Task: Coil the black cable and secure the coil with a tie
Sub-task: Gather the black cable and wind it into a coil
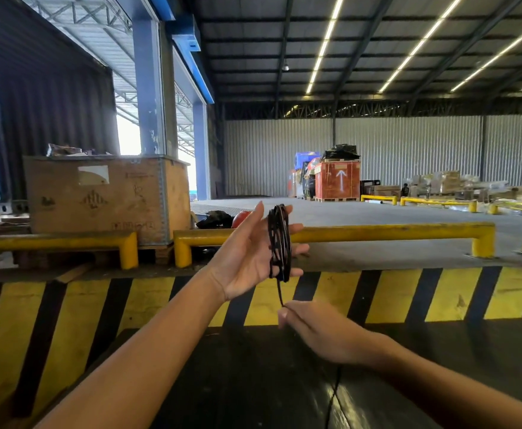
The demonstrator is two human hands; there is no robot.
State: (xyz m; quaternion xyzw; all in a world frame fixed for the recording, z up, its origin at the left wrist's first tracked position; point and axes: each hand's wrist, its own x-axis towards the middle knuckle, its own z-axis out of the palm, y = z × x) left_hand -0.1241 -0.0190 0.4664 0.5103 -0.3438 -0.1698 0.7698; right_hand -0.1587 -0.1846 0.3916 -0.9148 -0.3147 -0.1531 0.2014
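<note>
Black cable (pixel 279 243) is sitting as a bundle of loops around the 4 spread fingers of the left hand (pixel 253 255), palm up, fingers wide, thumb pointing up and clear of the wraps. 1 strand is dropping from the bundle straight down to the right hand (pixel 312 328), which is pinching it between fingertips just below the left palm. The loose tail is running on past the right wrist and down over the dark floor.

Risks, as I'm judging them: loops are sitting near the fingertips, so they could be sliding off if the left fingers relax or tilt forward. Slack from the right-hand pinch could be letting wraps go uneven or overlapping. The trailing tail could be snagging on the floor edge and jerking the coil. No tie is showing anywhere, so letting go to fetch 1 could be undoing the coil.

Counts: 1 cable, 1 coil, roughly 5 or 6 wraps (too tight to count exactly), 2 hands, 0 ties visible.
</note>
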